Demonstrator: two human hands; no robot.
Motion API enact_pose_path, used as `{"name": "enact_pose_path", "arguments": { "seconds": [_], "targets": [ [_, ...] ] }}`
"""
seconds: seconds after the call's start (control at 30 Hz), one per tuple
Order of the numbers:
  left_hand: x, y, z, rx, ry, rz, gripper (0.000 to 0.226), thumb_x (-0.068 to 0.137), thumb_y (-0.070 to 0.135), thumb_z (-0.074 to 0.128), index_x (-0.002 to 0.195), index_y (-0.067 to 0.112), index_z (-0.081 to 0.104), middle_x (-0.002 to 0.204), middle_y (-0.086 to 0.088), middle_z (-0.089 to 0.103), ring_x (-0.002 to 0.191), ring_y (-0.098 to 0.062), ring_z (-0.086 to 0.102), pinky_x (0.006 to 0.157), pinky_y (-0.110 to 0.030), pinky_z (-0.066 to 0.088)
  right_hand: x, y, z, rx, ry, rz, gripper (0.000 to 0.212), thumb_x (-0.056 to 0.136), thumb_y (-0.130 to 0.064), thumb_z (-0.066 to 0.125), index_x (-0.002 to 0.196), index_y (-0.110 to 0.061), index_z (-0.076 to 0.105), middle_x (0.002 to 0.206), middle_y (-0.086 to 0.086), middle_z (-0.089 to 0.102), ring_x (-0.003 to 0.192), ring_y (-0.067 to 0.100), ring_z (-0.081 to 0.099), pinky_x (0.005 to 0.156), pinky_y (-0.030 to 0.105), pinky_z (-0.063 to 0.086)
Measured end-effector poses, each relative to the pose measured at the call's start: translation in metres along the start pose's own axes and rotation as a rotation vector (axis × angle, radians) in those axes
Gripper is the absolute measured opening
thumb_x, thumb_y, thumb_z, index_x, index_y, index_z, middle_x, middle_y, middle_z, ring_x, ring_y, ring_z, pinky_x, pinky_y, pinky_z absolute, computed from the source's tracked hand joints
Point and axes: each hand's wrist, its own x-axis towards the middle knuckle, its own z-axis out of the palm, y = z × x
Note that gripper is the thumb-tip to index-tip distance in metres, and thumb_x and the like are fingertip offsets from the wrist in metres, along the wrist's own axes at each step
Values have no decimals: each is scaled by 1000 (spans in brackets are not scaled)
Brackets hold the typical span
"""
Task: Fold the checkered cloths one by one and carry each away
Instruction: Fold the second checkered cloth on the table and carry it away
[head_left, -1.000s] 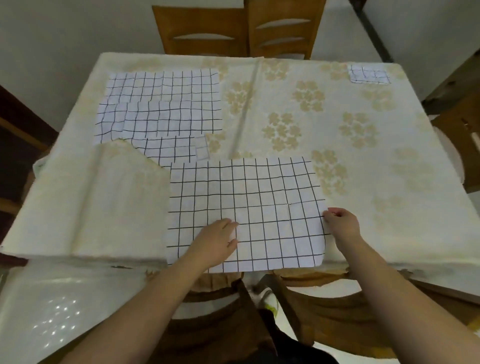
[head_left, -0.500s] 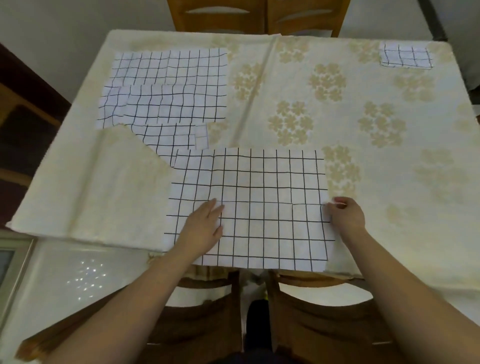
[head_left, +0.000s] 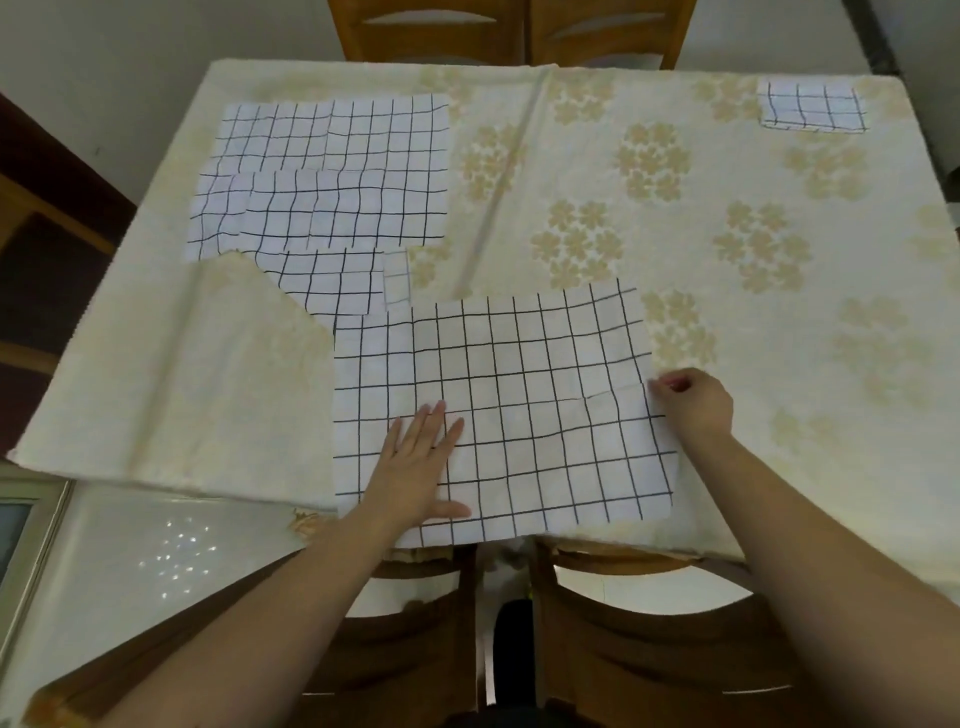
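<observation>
Checkered cloth (head_left: 519, 405) lies flat at the near edge of the table (head_left: 779, 441), its bottom hem hanging just past that edge. Close to square, slightly wider than deep, long axis running left to right across the person; grid lines roughly parallel with the table edges. Left hand (head_left: 421, 467) rests palm-down on the lower left part, fingers straight and spread, pressing the fabric flat. Right hand (head_left: 696, 405) sits at the right edge about midway up, fingers curled and pinching the hem; a small ripple runs in from that pinch. Material looks thin, light and limp: the grid bends wherever it wrinkles, so it will likely drape and slide unless pinned. Best hold is probably at corners or edge midpoints, one hand anchoring while the other carries the edge over. More unfolded cloths (head_left: 332, 176) lie overlapped at the far left, well apart from a small folded cloth (head_left: 813, 109) at the far right corner.
</observation>
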Motion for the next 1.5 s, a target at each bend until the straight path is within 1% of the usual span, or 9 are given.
{"name": "enact_pose_path", "arguments": {
  "seconds": [0.23, 0.4, 0.67, 0.8, 0.9, 1.0, 1.13, 1.3, 1.5],
  "targets": [
    [7, 59, 5, -126, 11, 51, 94, 84, 79, 9, 150, 21, -24, 155, -4, -35, 143, -20, -31, 120, -45, -8, 26, -25, -15, 96, 89, -87, 19, 90, -23, 63, 103, -10, 66, 94, 4, 66, 87, 20, 60, 74, 24, 39],
    [9, 89, 0, 5, 22, 29, 92, 83, 68, -8, 150, 7, -18, 159, -16, -22, 148, -32, -10, 121, -47, -4, -3, -23, -13, 138, 39, -145, 29, 93, -22, 60, 120, -12, 59, 100, -1, 64, 84, 15, 57, 73, 19, 37],
    [20, 111, -1, -18, 2, 16, 85, 95, 64, 11, 148, 7, -22, 155, -13, -32, 143, -27, -30, 118, -50, -10, -113, 24, 14, 54, -112, 10, 16, 96, -28, 53, 92, -19, 66, 81, -4, 62, 76, 13, 55, 58, 21, 37],
    [36, 110, -28, -14, 116, 93, 72, 98, 58, 14, 154, 13, 8, 162, -13, -7, 149, -29, -9, 120, -51, 1, -147, 45, 15, 141, -135, 160, 20, 97, -26, 51, 99, -17, 68, 84, 0, 65, 80, 17, 59, 67, 27, 42],
    [66, 79, -51, -3, 229, 200, 54, 100, 46, 30, 145, 17, 35, 156, -13, 26, 144, -31, 22, 113, -48, 23, -166, 52, 20, 223, -125, 216, 14, 97, -25, 53, 100, -21, 67, 87, 0, 68, 76, 11, 60, 58, 17, 38],
    [102, 40, -66, -20, 216, 278, 52, 98, 38, 40, 143, 11, 41, 149, -14, 40, 136, -33, 36, 105, -48, 34, -173, 56, 30, 300, -91, 326, 24, 94, -26, 57, 116, -18, 64, 99, 3, 68, 82, 12, 61, 60, 16, 40],
    [134, 4, -83, -47, 201, 342, 55, 97, 27, 50, 148, 10, 36, 154, -16, 33, 140, -33, 31, 108, -51, 35, -176, 52, 39, 622, -92, 526, 30, 95, -19, 55, 124, -14, 57, 99, 8, 71, 82, 18, 66, 61, 24, 49],
    [159, -13, -98, -210, 216, 62, 51, 96, 23, 51, 145, 12, 40, 143, -18, 41, 126, -36, 43, 100, -47, 40, -179, 39, 36, 907, -137, 625, 23, 102, -17, 40, 113, -10, 58, 98, 13, 70, 71, 19, 63, 48, 22, 48],
    [188, -22, -115, -411, 132, -164, 46, 93, 30, 59, 133, 9, 50, 131, -17, 47, 115, -36, 52, 98, -46, 45, -173, 37, 47, 919, -222, 784, 25, 97, -23, 53, 82, -8, 65, 67, 3, 62, 54, 12, 52, 51, 23, 41]
  ]
}}
